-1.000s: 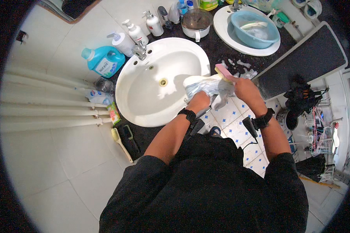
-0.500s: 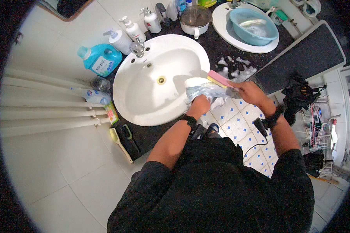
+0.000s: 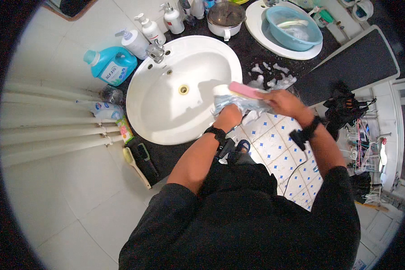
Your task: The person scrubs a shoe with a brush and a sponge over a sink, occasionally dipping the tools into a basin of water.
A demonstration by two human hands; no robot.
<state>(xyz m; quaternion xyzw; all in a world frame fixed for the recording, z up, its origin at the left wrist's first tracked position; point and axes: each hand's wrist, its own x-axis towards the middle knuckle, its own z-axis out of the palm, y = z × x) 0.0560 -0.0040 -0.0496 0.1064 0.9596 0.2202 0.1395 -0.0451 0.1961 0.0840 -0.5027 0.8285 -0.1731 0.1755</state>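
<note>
My left hand [image 3: 229, 117] is closed on a sudsy, pale grey-blue thing with a white rounded end, which looks like a shoe [image 3: 220, 102]. It is over the near right rim of the white sink [image 3: 157, 128]. My right hand [image 3: 284, 102] grips a scrub brush [image 3: 244, 89] with a pink back and yellowish bristles. The brush lies against the upper side of the shoe, its bristles mostly hidden. White foam clings around the shoe, and my fingers partly cover it.
Foam blobs [image 3: 283, 83] lie on the dark counter. A blue basin [image 3: 281, 41] with a whitish thing in water sits in a second sink. Pump bottles [image 3: 149, 29], a blue detergent jug [image 3: 112, 67] and a lidded pot [image 3: 225, 33] stand behind. Two brushes [image 3: 137, 167] lie at left.
The brush and my right hand have shifted left along the shoe, toward its white end. My left hand stays closed on the shoe. The whole view has shifted slightly.
</note>
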